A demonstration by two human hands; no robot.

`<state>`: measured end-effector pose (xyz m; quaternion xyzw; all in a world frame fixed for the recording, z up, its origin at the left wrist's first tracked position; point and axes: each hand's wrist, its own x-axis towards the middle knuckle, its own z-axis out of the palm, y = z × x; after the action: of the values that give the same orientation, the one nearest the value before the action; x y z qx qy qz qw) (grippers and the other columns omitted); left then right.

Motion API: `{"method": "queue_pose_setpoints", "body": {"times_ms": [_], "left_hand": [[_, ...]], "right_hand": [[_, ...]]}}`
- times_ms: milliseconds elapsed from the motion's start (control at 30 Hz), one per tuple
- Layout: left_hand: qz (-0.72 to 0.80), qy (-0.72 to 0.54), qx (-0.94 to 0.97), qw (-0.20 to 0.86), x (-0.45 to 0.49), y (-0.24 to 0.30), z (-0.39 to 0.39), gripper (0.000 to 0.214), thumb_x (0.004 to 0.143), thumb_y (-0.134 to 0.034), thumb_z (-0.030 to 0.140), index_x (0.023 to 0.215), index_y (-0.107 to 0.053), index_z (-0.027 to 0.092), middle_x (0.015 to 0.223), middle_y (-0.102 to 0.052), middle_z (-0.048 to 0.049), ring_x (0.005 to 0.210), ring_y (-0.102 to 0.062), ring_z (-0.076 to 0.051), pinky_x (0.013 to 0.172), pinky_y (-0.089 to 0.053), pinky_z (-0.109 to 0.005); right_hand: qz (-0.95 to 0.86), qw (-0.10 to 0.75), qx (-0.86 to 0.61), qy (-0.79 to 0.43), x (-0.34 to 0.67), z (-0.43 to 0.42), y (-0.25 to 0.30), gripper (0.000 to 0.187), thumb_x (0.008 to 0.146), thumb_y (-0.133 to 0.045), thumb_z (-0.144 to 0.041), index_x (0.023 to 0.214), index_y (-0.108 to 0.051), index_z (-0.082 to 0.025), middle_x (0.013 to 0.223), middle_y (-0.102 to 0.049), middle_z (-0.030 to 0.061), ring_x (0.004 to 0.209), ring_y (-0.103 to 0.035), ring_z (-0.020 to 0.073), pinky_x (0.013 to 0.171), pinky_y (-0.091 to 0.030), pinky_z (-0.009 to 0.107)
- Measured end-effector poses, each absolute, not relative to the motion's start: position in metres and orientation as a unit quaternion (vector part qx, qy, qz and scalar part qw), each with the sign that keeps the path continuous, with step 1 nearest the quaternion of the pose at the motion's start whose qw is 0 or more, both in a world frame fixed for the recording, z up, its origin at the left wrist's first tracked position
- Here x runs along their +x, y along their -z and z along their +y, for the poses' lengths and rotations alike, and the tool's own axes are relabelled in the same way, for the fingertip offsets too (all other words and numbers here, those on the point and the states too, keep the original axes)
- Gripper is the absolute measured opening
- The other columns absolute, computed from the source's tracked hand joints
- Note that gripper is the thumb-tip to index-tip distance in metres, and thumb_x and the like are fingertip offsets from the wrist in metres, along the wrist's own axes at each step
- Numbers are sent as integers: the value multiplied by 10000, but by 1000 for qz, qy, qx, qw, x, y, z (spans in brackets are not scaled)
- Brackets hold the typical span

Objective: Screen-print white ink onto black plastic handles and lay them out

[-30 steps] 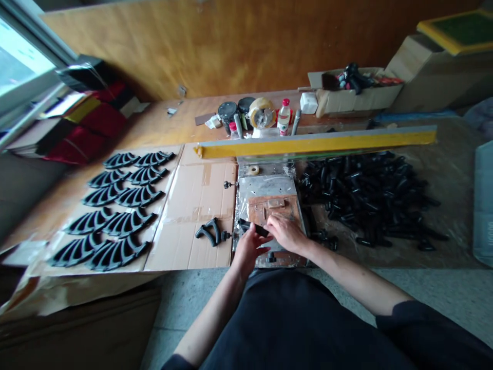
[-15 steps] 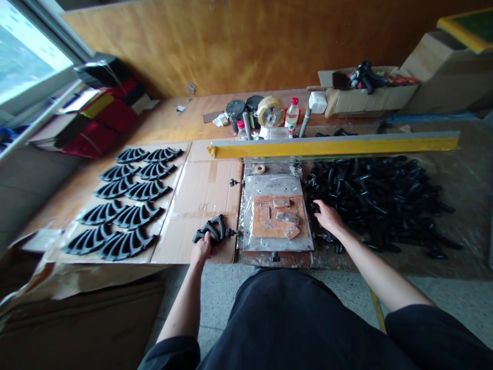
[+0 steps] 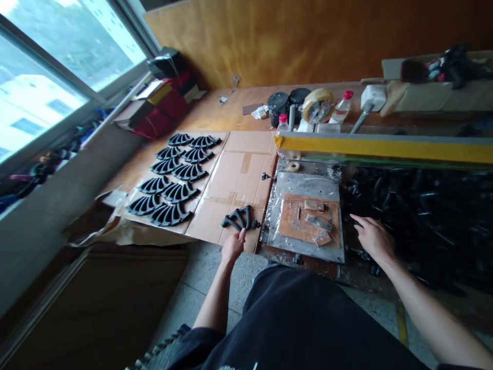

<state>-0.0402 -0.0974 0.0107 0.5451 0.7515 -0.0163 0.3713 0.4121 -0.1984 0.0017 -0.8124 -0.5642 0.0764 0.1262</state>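
My left hand (image 3: 233,246) grips a black fan-shaped part (image 3: 238,220) with curved ribs, held low over the cardboard sheet (image 3: 215,205) beside the metal plate. At the edge of the heap of black parts (image 3: 419,221), my right hand (image 3: 373,236) has its thumb and forefinger curled close together. Something dark shows between those fingertips, too small to make out. Between the hands lies the metal plate (image 3: 275,226), bearing a brown board (image 3: 290,221) with small blocks on it. Several finished-looking black fans (image 3: 179,192) lie in two columns at the left.
A yellow-and-grey bar (image 3: 377,146) crosses above the plate and heap. Behind it stand a tape roll (image 3: 318,106), dark tubs (image 3: 278,107) and a red-capped bottle (image 3: 341,109). A cardboard box (image 3: 435,97) sits back right; a window (image 3: 77,46) is at left.
The view has swung left, so the bench appears farther right. My left hand still holds the fan-shaped part, now turned slightly. My right hand stays by the heap's edge, its fingers closer together.
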Motion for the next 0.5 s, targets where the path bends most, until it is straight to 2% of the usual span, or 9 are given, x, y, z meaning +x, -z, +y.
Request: {"method": "queue_pose_setpoints", "body": {"times_ms": [233,367,500], "left_hand": [[738,-3,567,367,-22,-19,-105,523,871,-356,638,660,-575,213,572,-620,-43,607,-614,-189,568,-355,-254],[729,-15,584,355,-6,-31,-99,485,883,-363,606,647,-527,216,542,-574,-18,556,-570,-163,548,-317,-235],[711,-28,617,337,10,-40,-95,435,891,-363,573,638,-443,228,523,-531,9,540,-543,-155,541,-307,-228]], "right_hand": [[-561,133,-811,-99,436,-198,11,358,857,-450,-345,1116,-680,-258,1145,-661,63,947,-630,260,778,-507,386],[-544,181,-809,-127,456,-191,-4,351,836,-461,-378,1068,-688,-244,1086,-685,76,849,-654,252,735,-512,389],[-513,233,-806,-181,475,-182,-29,324,812,-476,-384,990,-704,-237,1018,-714,76,863,-669,257,797,-519,388]]}}
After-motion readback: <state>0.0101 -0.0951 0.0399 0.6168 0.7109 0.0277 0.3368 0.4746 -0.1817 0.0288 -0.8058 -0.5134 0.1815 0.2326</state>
